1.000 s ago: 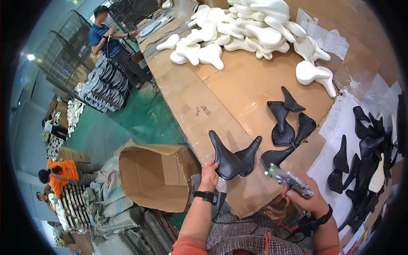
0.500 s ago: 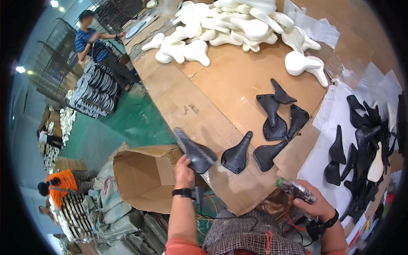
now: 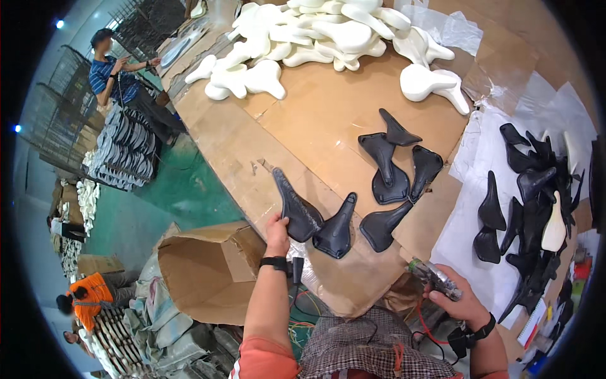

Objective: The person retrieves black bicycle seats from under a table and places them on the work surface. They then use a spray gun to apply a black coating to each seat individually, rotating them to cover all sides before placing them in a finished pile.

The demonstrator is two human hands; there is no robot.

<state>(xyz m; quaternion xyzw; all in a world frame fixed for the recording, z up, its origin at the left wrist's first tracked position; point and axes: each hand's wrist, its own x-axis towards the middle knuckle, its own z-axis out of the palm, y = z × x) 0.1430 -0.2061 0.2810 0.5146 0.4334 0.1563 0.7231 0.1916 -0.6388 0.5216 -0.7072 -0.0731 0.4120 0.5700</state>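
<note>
My left hand [image 3: 276,234] grips the wide end of a black bicycle saddle [image 3: 295,208] at the table's near edge, narrow nose pointing away. A second black saddle [image 3: 337,228] lies just right of it, and a third saddle [image 3: 382,228] beyond that. My right hand [image 3: 461,302] is wrapped around a short cylindrical hand tool [image 3: 437,280] with a taped-looking, shiny grey body and a green part at its front end. That tool points left over the table's near corner; its exact kind is unclear. A red hose [image 3: 430,330] hangs below the right hand.
White saddle-shaped pieces [image 3: 341,38] are heaped at the back. More black saddles [image 3: 533,208] pile up on white sheeting at the right. An open cardboard box [image 3: 202,271] stands left of the cardboard-covered table [image 3: 309,132]. Two people, one in stripes [image 3: 117,76] and one in orange [image 3: 93,300], work at left.
The saddle in my left hand has shifted up and close against the neighbouring saddle. The whole view has swung slightly, moving the table's contents left. My right hand keeps the tool.
</note>
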